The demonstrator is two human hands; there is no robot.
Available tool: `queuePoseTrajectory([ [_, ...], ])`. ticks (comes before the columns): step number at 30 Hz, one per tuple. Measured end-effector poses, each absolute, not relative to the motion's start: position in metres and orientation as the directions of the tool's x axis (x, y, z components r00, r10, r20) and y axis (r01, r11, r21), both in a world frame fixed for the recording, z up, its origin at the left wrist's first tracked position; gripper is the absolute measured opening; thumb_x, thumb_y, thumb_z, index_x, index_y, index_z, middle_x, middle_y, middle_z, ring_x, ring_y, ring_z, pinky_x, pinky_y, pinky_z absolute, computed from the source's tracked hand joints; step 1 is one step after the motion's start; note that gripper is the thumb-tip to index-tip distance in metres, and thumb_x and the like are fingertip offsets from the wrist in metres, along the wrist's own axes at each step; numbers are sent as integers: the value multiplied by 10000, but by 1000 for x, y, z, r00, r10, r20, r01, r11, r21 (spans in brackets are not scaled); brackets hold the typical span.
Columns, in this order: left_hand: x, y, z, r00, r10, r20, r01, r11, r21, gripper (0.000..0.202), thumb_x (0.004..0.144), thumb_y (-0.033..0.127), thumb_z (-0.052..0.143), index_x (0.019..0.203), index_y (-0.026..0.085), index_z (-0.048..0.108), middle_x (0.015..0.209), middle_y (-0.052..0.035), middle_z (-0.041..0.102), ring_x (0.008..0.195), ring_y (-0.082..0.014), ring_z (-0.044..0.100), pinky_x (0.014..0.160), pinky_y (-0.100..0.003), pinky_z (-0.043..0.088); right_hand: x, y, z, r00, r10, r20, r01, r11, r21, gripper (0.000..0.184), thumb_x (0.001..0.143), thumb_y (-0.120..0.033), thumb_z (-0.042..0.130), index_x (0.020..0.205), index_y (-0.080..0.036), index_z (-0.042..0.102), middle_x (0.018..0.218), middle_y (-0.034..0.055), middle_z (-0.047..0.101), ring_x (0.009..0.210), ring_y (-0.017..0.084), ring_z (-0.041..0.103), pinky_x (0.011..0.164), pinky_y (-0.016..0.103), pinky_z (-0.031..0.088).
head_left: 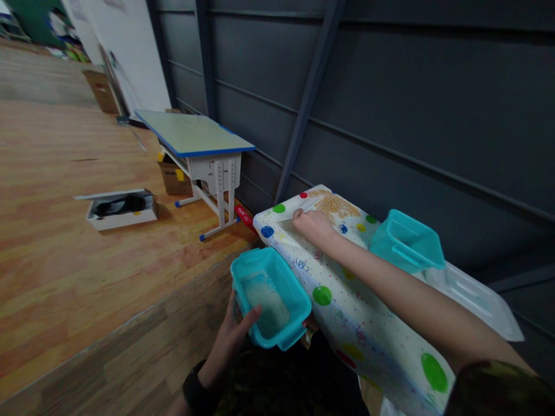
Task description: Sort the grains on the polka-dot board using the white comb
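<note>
My left hand (236, 335) grips the near rim of a teal plastic tub (289, 292) with white grains in it, held below the edge of a table. My right hand (313, 226) reaches across the table's polka-dot cloth (347, 312), its fingers closed on a thin white card (299, 211) that lies flat beside a pile of yellowish grains (335, 204) at the far end.
A second teal tub (407, 241) stands tilted on the table by a clear plastic lid (474, 300). A dark metal wall runs behind. On the wooden floor stand a small blue-edged desk (195, 136), an open white box (121, 209) and cardboard boxes.
</note>
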State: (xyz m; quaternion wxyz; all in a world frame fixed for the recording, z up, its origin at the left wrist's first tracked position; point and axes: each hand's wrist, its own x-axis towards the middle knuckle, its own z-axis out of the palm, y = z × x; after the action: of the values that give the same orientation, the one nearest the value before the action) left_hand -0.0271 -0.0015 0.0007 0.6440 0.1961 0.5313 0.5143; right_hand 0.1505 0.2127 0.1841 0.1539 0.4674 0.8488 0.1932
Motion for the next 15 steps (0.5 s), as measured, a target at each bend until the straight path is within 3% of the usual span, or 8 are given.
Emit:
queuePoseTrajectory([
  [6, -24, 3, -8, -114, 889, -443, -456, 349, 819, 1296, 750, 631, 1030, 1816, 252, 397, 1701, -228, 655, 1583, -497, 600, 1267, -628, 552, 163, 192, 193, -490, 864, -114, 736, 480, 477, 469, 1065, -18, 459, 1465, 93, 677, 1020, 328, 841, 1052, 373, 882, 885, 421, 697],
  [11, -22, 6, -16, -139, 868, -477, -460, 370, 807, 1493, 645, 662, 1072, 1835, 177, 313, 1743, -272, 595, 1609, -509, 567, 1308, -616, 510, 173, 190, 205, -492, 861, -129, 735, 491, 467, 390, 1063, -125, 587, 1392, 31, 728, 1008, 312, 843, 1028, 368, 878, 912, 416, 685],
  [15, -24, 9, -25, -138, 874, -467, -461, 360, 811, 1394, 694, 622, 1066, 1817, 196, 359, 1700, -258, 643, 1566, -496, 617, 1247, -596, 575, 172, 200, 212, -472, 877, -91, 751, 454, 479, 433, 1080, -195, 618, 1446, 28, 678, 1066, 328, 839, 1068, 374, 869, 930, 422, 673],
])
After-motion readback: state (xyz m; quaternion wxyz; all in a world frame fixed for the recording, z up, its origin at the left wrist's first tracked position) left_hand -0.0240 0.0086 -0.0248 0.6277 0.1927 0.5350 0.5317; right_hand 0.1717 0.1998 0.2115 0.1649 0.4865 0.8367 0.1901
